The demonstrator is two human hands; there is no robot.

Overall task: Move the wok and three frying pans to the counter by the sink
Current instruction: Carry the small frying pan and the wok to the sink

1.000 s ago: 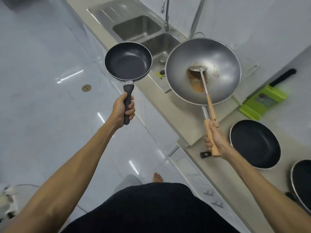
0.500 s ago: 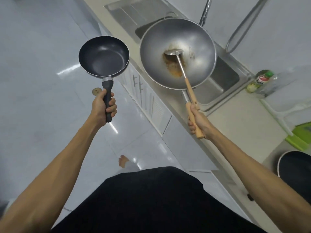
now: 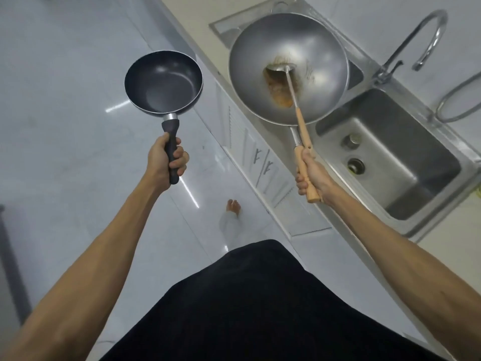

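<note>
My left hand (image 3: 166, 160) grips the black handle of a small dark frying pan (image 3: 163, 83), held level over the floor to the left of the counter. My right hand (image 3: 311, 175) grips the wooden handle of a large grey steel wok (image 3: 312, 48), which hangs over the far basin of the sink. A metal ladle (image 3: 289, 82) with a wooden handle lies inside the wok over a brown stain. The beige counter (image 3: 192, 19) beyond the sink runs up and to the left. The other frying pans are out of view.
A steel double sink (image 3: 406, 162) fills the right side, with a curved tap (image 3: 421, 40) behind it. White cabinet doors (image 3: 250, 152) run under the counter. The floor (image 3: 65, 100) is glossy pale tile, and my bare foot (image 3: 233, 205) stands near the cabinets.
I have walked further along the counter with both pans held up. The sink has shifted right and closer; the soap bottle, green board and remaining pans have left view.
</note>
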